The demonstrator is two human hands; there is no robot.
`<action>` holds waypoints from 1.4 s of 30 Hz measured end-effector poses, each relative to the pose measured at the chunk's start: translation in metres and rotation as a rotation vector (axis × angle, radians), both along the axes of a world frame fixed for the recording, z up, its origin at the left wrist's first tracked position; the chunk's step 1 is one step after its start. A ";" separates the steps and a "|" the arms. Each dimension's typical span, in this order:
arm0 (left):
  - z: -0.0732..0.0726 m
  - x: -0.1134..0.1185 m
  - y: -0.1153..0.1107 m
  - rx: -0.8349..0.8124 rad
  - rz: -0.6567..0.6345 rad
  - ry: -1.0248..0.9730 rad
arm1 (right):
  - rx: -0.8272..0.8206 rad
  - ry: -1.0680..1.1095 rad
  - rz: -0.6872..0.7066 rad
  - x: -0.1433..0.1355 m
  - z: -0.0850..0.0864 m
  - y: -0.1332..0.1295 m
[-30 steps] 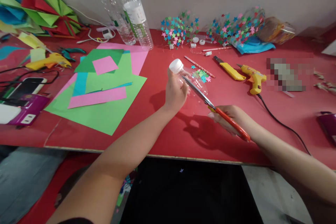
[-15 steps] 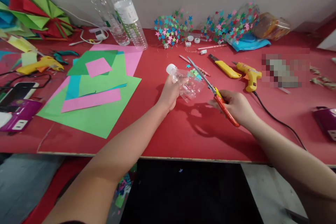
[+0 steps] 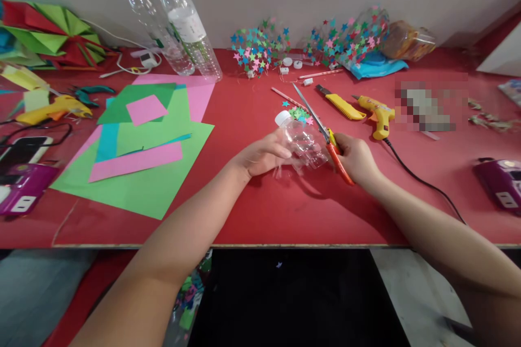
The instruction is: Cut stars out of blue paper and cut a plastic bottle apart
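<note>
A clear plastic bottle top (image 3: 305,143) with a white cap lies tilted above the red table, its cut end toward the right. Around its left side, near the cap, my left hand (image 3: 266,153) is closed. My right hand (image 3: 358,160) grips scissors (image 3: 340,164) with red and yellow handles; their blades point up and left, beside the bottle piece. Small paper stars (image 3: 300,115) lie just behind the bottle piece. The tips of some right-hand fingers are hidden by the scissors.
Coloured paper sheets (image 3: 163,190) lie at the left. Two tall bottles (image 3: 199,49) and star-covered decorations (image 3: 258,49) stand along the wall. A yellow cutter (image 3: 345,105) and a glue gun (image 3: 378,116) with a black cord lie at the right.
The bottle piece has moved right and toward me and turned, and my left hand has shifted its hold on it. The scissors are nearer to the bottle piece. The view has shifted slightly.
</note>
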State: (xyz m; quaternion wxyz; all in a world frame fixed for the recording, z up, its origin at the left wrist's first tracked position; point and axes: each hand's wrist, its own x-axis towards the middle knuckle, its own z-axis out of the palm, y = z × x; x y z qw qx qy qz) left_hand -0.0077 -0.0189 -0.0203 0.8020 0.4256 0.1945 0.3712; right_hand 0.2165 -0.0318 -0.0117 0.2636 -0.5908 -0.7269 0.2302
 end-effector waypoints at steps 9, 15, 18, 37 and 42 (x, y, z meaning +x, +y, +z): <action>-0.002 0.004 0.004 -0.141 0.034 -0.040 | 0.018 -0.040 0.001 -0.001 -0.002 0.000; -0.004 0.007 0.004 -0.154 0.118 0.010 | 0.022 -0.075 0.013 -0.002 -0.003 -0.001; -0.003 0.011 0.002 -0.118 0.161 0.046 | 0.024 -0.087 0.025 -0.003 -0.002 -0.002; -0.014 0.028 -0.007 0.168 0.510 0.237 | 0.031 -0.193 0.161 -0.006 0.002 -0.005; -0.009 0.027 -0.008 0.160 0.557 0.247 | 0.018 -0.188 0.170 -0.006 -0.001 -0.005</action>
